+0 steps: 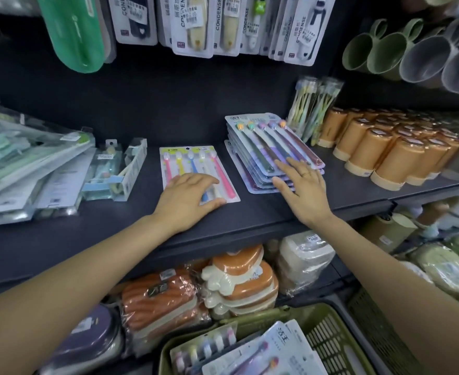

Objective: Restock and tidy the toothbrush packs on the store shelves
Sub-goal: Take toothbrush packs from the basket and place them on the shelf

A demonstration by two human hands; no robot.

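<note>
A flat pack of bright pink, yellow and blue toothbrushes [187, 163] lies on the dark shelf [93, 234]. My left hand [189, 200] rests on its near end, fingers bent over the pack's lower edge. To its right sits a stack of several purple toothbrush packs [263, 147]. My right hand [302, 185] lies flat on the stack's near right corner with fingers straight. A green basket [325, 336] at the bottom holds more toothbrush packs [266, 355].
Clear boxed toothbrush sets [28, 169] are heaped at the shelf's left. Orange cups [390, 155] fill the right, with bagged toothbrushes [315, 109] behind. Carded brush packs [214, 23] hang above. Soap boxes [201, 290] sit on the lower shelf.
</note>
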